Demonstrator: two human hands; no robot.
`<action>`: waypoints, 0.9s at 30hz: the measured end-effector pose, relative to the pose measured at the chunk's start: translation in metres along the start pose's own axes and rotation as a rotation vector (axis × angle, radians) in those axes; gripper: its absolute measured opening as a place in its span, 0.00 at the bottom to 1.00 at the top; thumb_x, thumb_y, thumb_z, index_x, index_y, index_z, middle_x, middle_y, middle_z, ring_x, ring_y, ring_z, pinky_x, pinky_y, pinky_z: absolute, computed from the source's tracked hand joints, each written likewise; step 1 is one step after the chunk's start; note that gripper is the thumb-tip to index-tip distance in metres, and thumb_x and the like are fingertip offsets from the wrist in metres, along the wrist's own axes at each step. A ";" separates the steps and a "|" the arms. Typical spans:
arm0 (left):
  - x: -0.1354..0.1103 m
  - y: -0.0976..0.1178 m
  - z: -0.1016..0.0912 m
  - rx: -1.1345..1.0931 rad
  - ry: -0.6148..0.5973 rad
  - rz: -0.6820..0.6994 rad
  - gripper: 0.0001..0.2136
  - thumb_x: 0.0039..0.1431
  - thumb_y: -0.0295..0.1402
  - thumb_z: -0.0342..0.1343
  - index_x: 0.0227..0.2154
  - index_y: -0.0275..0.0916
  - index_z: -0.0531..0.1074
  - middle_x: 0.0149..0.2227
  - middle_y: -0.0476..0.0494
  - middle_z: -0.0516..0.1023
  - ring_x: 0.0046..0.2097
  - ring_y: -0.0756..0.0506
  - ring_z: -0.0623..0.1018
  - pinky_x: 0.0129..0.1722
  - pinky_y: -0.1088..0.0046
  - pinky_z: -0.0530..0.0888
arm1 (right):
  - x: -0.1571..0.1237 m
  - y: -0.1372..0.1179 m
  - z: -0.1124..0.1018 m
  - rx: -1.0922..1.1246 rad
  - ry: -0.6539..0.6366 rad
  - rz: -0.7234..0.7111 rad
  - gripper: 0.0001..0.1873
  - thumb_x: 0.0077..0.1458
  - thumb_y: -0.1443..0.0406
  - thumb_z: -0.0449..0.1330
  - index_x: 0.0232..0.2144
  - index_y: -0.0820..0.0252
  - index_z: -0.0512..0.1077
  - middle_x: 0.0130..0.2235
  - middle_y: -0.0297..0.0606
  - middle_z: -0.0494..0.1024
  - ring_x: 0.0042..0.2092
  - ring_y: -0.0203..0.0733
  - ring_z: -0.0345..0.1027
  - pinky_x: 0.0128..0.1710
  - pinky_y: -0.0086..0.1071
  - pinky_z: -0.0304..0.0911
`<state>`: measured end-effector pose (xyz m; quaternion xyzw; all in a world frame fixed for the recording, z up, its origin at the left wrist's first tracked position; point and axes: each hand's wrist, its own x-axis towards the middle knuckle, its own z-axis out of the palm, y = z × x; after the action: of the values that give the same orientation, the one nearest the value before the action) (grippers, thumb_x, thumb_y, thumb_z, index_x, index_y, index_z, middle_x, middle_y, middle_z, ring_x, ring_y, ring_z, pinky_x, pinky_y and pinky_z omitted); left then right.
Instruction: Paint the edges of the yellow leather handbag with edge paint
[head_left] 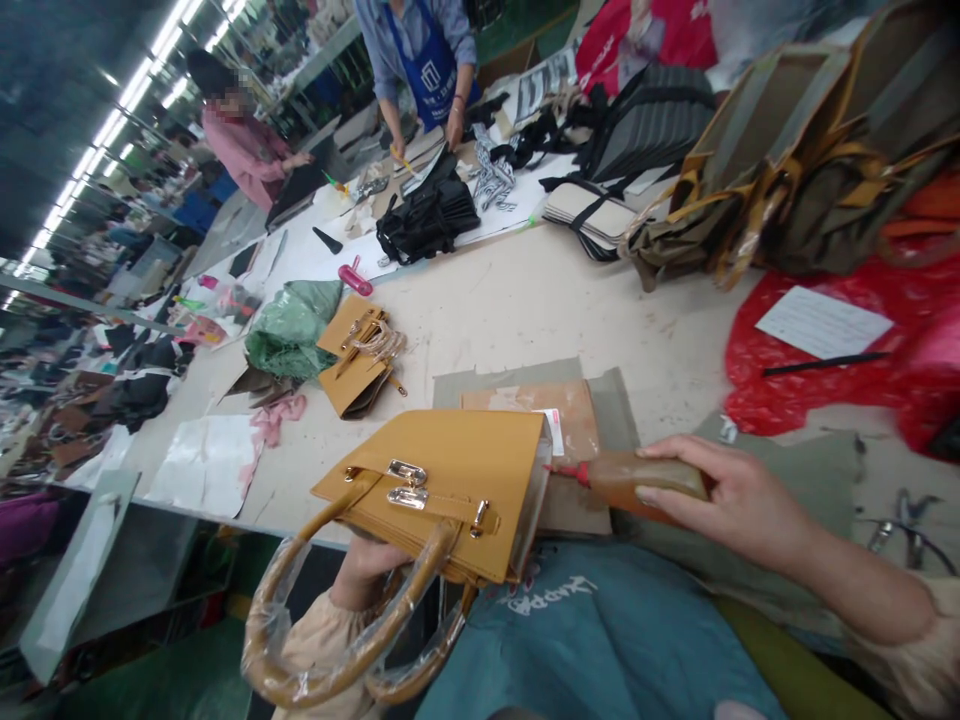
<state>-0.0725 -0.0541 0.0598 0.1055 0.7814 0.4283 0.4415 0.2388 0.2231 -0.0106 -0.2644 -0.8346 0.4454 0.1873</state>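
Observation:
A mustard-yellow handbag [457,450] with metal clasps lies tilted in front of me, its plastic-wrapped handles [262,640] hanging toward my lap. My left hand [375,556] is closed on the bag from beneath; the bag hides most of its fingers. In my right hand [720,490] is a squeeze bottle [637,484] of amber liquid with a red nozzle. The nozzle tip points at the bag's open side edge, close to it; whether it touches I cannot tell. Under the bag's far side lies a brown board [574,410] with a white label.
Small yellow bag pieces [356,385] and a green plastic bag [292,325] lie left on the table [480,300]. Brown-olive bags [750,160] stand at right behind red plastic [772,350]. Pliers [907,525] lie far right. A co-worker in a blue apron [424,60] works opposite.

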 end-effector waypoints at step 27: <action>0.001 0.030 0.018 -0.072 -0.093 -0.010 0.16 0.32 0.36 0.72 0.30 0.43 0.81 0.35 0.44 0.84 0.39 0.33 0.82 0.42 0.55 0.80 | 0.003 0.034 0.028 0.221 -0.060 0.210 0.16 0.52 0.55 0.61 0.39 0.58 0.72 0.36 0.38 0.78 0.36 0.46 0.72 0.35 0.36 0.67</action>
<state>-0.0653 -0.0246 0.0779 0.1056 0.7444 0.4487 0.4830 0.2305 0.2233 -0.0539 -0.3148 -0.7535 0.5594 0.1425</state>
